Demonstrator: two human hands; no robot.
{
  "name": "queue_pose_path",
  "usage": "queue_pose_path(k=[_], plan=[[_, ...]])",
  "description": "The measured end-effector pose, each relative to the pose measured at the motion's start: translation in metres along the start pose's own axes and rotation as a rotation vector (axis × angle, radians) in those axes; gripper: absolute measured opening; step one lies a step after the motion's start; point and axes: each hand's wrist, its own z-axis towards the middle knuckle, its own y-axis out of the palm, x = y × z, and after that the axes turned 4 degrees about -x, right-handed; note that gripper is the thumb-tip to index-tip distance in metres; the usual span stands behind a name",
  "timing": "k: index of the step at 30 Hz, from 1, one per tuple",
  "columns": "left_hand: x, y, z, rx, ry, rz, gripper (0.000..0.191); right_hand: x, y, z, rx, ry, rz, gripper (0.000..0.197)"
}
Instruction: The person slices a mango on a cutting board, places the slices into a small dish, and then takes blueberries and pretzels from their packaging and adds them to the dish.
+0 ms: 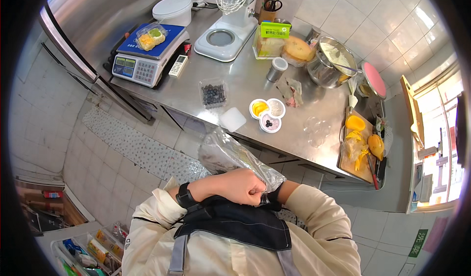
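A clear plastic bag (235,154) hangs in front of my apron, below the counter edge. My left hand (245,187), with a black watch on the wrist, is closed in a fist around its gathered end. Something dark shows through the bag's lower part, too blurred to name. My right forearm comes in behind that fist, so the right hand is hidden. On the counter ahead stands a white three-cup container (268,114) with mango, a pale filling and a purple one topped with blueberries. A box of blueberries (213,93) and a translucent white lid or tub (233,119) are to its left.
A digital scale (147,53) bears a packed dessert. Behind are a stand mixer (228,36), bagged toast (270,42) and a steel pot of cream (333,60). A cutting board (342,162) holds mango and a red-handled knife (372,171) at right. A clear lid (316,130) lies nearby.
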Motion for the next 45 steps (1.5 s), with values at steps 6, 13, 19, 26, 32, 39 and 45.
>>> queue_pose_path(k=[6, 13, 19, 26, 32, 39, 45], plan=[[-0.005, -0.005, -0.009, -0.033, -0.010, -0.219, 0.022, -0.001, 0.004, 0.014, -0.040, -0.091, 0.090, 0.023], [-0.022, -0.015, -0.036, 0.132, -0.104, -0.220, 0.017, 0.005, 0.004, 0.032, -0.046, -0.168, 0.288, 0.024], [-0.045, -0.022, -0.058, 0.455, -0.351, -0.393, 0.016, 0.025, -0.015, 0.026, 0.146, -0.096, -0.767, 0.020], [-0.077, -0.021, -0.050, 0.499, -0.508, -0.409, 0.017, 0.025, -0.055, -0.012, 0.609, -0.269, 0.158, 0.014], [-0.078, -0.023, -0.047, 0.549, -0.530, -0.439, 0.017, 0.139, -0.119, -0.014, 0.834, -0.061, -0.088, 0.013], [-0.083, -0.015, -0.071, 0.678, -0.572, -0.522, 0.020, 0.172, -0.140, -0.013, 0.652, -0.169, -0.561, 0.011], [-0.085, -0.005, -0.079, 0.761, -0.562, -0.602, 0.020, 0.178, -0.145, -0.017, 0.565, -0.220, -0.723, 0.019]])
